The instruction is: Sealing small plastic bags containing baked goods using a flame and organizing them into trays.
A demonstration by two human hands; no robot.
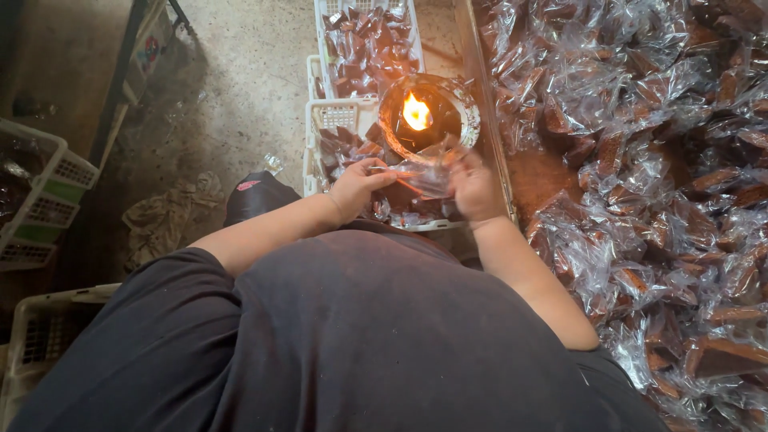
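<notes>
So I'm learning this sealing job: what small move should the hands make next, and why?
Probably ease the clear wrapped piece toward the flame. The left hand and right hand hold it stretched between them, just short of the lit bowl, not yet over the fire.

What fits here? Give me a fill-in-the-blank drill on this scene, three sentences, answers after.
1. Both hands, left hand and right hand, hold one clear ____ packet.
2. The flame burns inside a round ____.
3. The white crate sits to the ____ of the wrapped brown pieces.

Answers: plastic; bowl; left
</notes>
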